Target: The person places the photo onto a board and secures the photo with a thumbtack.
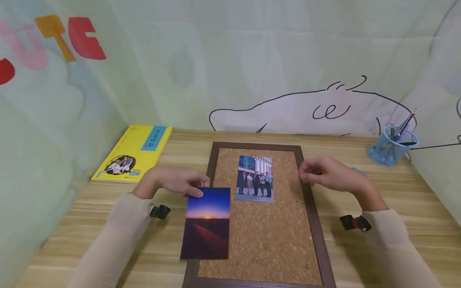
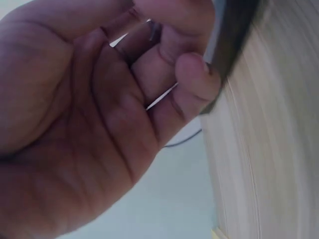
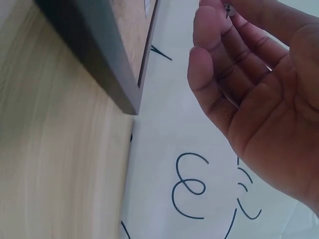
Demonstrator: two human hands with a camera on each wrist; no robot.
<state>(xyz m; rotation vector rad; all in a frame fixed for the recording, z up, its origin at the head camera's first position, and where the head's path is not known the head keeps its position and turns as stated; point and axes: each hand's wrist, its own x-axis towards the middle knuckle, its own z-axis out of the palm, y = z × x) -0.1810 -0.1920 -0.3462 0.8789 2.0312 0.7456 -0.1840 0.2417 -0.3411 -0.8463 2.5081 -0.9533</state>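
My left hand pinches the top left corner of a sunset photo, which lies over the left side of the framed cork board. In the left wrist view the fingers of the left hand are curled beside the dark frame edge. A group photo of people before a building sits on the upper part of the cork. Beyond the board's right edge, my right hand is raised with bent fingers. The right wrist view shows a small thumbtack pinched at its fingertips.
A yellow book lies at the back left of the wooden table. At the back right stands a blue mesh pen cup with several pens. A small blue item is partly hidden behind the right hand. Printed curtains hang behind.
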